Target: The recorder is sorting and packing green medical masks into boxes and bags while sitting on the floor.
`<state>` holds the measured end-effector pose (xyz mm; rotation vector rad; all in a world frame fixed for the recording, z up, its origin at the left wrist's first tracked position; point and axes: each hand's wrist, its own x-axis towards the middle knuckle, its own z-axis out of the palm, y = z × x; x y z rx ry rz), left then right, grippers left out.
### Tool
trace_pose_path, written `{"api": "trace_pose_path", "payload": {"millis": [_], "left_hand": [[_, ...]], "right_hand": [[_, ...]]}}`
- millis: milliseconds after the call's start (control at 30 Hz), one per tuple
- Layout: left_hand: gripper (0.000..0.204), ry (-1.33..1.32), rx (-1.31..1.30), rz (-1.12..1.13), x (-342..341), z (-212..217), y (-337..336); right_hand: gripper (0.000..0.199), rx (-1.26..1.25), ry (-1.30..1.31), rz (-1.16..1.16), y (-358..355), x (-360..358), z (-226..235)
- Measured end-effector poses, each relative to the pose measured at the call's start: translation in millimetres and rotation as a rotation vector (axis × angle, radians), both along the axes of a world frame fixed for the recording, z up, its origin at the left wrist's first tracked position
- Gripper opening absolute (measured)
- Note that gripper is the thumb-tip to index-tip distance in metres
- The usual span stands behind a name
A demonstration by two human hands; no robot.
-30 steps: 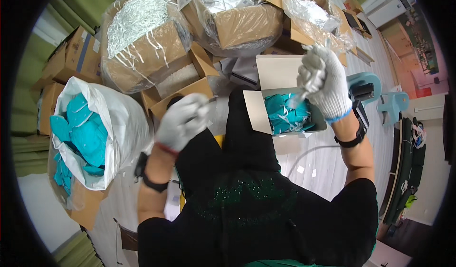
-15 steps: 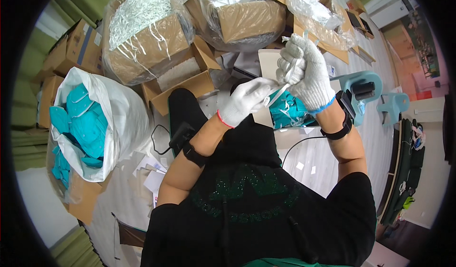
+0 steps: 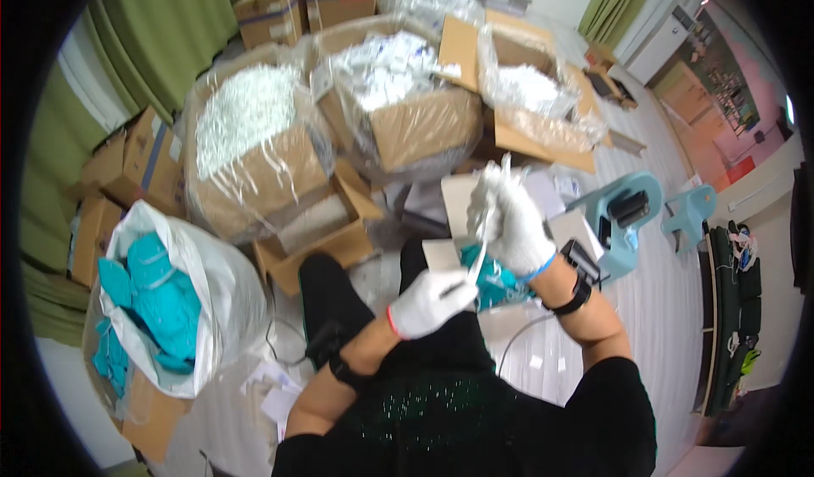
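Note:
A narrow white strap runs between my two gloved hands. My left hand, in a white knit glove with a red cuff, pinches its lower end. Higher up and to the right, my right hand, gloved in white with a blue cuff, is closed around the upper part, and a bit of white sticks out above the fist. Under the right hand stands an open box with teal pieces in it, partly hidden by my hands.
On the left is a white sack of teal cup-shaped pieces. Ahead stand plastic-lined cartons, one heaped with white strips, another with white packets. A low open carton sits nearer. Blue-green stools stand on the right.
My hands have drawn apart, the left one lower, and the strap between them is stretched out. The view has tilted up, showing more cartons at the back.

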<state>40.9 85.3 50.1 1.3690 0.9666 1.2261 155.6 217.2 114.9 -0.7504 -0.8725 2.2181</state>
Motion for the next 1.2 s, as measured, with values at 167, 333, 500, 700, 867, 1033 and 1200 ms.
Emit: {"api": "trace_pose_path", "payload": {"millis": [167,333,500,700,867,1033,1200], "left_hand": [[0.035,0.006,-0.036,0.059,-12,11,-19],[0.033,-0.056,-0.265,-0.102,-45,39,-41],[0.031,0.241,-0.312,-0.312,-51,49,-54],[0.025,0.320,-0.066,-0.248,-78,63,-81],[0.015,-0.689,-0.550,0.116,-145,25,-96],[0.009,-1.026,-0.826,0.637,-144,-56,-69],[0.038,-1.534,-0.462,0.134,-225,-198,-68]], "right_hand": [[0.018,1.801,-0.482,0.157,-7,8,-23],[0.027,1.412,-0.413,0.773,-37,20,2],[0.034,1.333,-0.195,0.865,-61,29,6],[0.019,1.419,-0.061,1.003,-41,54,8],[0.006,0.370,-0.054,0.283,-17,106,-28],[0.032,0.091,-0.251,0.249,-20,73,-53],[0.028,-0.030,-0.035,0.304,-60,46,-90]]}}
